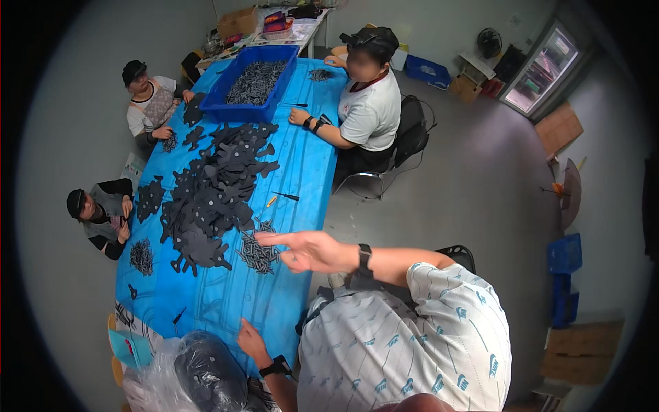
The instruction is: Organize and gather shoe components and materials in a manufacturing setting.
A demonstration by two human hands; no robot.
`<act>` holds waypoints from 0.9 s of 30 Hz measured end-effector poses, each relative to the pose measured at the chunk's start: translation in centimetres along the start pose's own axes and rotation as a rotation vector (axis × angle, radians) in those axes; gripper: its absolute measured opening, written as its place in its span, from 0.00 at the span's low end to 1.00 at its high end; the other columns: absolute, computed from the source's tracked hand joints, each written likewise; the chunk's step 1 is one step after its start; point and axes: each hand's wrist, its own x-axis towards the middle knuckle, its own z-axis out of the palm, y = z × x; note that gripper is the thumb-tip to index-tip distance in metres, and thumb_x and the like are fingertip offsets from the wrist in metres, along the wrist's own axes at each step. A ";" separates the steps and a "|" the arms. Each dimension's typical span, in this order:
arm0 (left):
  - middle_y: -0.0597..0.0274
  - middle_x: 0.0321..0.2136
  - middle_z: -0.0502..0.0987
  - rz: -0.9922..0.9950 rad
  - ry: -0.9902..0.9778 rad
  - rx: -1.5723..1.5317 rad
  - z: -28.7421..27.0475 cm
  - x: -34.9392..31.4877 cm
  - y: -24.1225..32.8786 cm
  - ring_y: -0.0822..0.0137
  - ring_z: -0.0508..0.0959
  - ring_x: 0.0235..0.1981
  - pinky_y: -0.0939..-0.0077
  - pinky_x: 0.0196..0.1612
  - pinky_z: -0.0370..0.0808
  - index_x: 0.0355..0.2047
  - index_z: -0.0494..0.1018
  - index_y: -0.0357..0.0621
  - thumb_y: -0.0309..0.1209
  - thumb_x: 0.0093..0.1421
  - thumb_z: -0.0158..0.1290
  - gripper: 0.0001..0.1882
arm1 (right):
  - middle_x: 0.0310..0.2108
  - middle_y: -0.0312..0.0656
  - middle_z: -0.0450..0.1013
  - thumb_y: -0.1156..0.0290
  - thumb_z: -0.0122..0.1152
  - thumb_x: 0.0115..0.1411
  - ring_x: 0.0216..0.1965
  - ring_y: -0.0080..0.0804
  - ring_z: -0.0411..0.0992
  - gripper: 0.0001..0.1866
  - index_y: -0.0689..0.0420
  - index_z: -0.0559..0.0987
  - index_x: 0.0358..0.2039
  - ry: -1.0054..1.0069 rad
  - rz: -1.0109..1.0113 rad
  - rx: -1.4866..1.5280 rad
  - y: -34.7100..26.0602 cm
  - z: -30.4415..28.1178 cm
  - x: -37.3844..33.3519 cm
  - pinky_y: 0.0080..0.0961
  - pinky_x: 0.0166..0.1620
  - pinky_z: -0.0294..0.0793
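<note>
The right hand (309, 252) partly hides a peg pile (257, 260); whether its fingers pinch any, I cannot tell. The left hand's (252, 341) fingers, over the desk (216, 309), are equally unclear.

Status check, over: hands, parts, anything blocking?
Right hand: fingertips at pile of small grey rod-like parts. Left hand: no held thing visible, near blue sheet-covered table's edge. Possible obstruction: adjacent heap of flat dark-grey cutouts.
</note>
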 end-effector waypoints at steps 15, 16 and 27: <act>0.54 0.10 0.69 0.010 -0.144 -0.168 2.3 -0.1 -1.8 0.62 0.68 0.13 0.67 0.21 0.63 0.13 0.69 0.36 0.38 0.61 0.41 0.24 | 0.53 0.65 0.56 0.74 0.54 0.46 0.33 0.37 0.70 0.27 0.76 0.66 0.47 -0.411 -0.319 -0.341 -7.1 8.2 -4.9 0.46 0.58 0.47; 0.54 0.11 0.70 0.030 -0.147 -0.182 2.2 -0.2 -1.6 0.63 0.68 0.13 0.67 0.21 0.62 0.13 0.70 0.36 0.38 0.60 0.42 0.23 | 0.55 0.65 0.53 0.74 0.53 0.47 0.29 0.31 0.70 0.28 0.76 0.64 0.49 -0.363 -0.255 -0.261 -6.8 8.2 -4.6 0.45 0.59 0.43; 0.63 0.09 0.66 -0.121 -0.372 -0.351 3.8 -0.9 -4.2 0.76 0.65 0.10 0.80 0.15 0.62 0.22 0.71 0.36 0.36 0.60 0.43 0.17 | 0.47 0.59 0.65 0.68 0.54 0.53 0.36 0.38 0.72 0.20 0.72 0.72 0.40 -0.789 -0.090 -0.419 -3.4 3.4 -1.8 0.31 0.40 0.67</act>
